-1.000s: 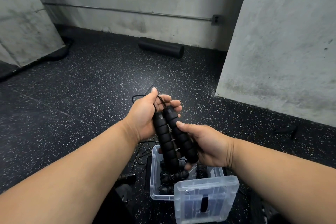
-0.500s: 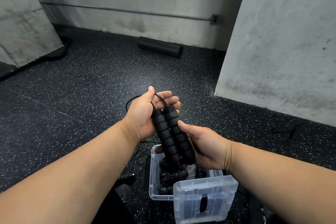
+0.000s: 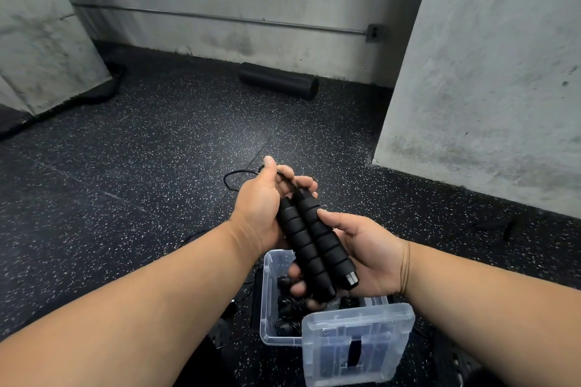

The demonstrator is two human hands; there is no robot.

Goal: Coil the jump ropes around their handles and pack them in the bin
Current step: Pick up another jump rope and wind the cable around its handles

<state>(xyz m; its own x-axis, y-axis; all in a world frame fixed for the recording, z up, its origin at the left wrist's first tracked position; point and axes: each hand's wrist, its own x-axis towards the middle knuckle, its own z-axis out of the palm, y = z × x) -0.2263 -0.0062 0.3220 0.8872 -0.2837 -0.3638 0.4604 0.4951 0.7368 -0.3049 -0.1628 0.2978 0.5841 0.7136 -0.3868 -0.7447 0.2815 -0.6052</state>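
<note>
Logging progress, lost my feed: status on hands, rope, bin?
Left hand and right hand both grip the paired handles. Cord loose, uncoiled. Bin below, open, nothing blocking.

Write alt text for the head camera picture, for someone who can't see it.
Two bare hands hold a pair of black ribbed jump rope handles side by side above an open clear plastic bin: the left hand grips the top ends and the thin cord, the right hand cradles the lower ends. Coiled ropes lie inside.

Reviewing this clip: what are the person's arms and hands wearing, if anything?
Both forearms are bare, with no sleeves in view. No gloves, rings or watch show on the left hand. The right hand is also ungloved; a thin dark band circles its wrist.
</note>
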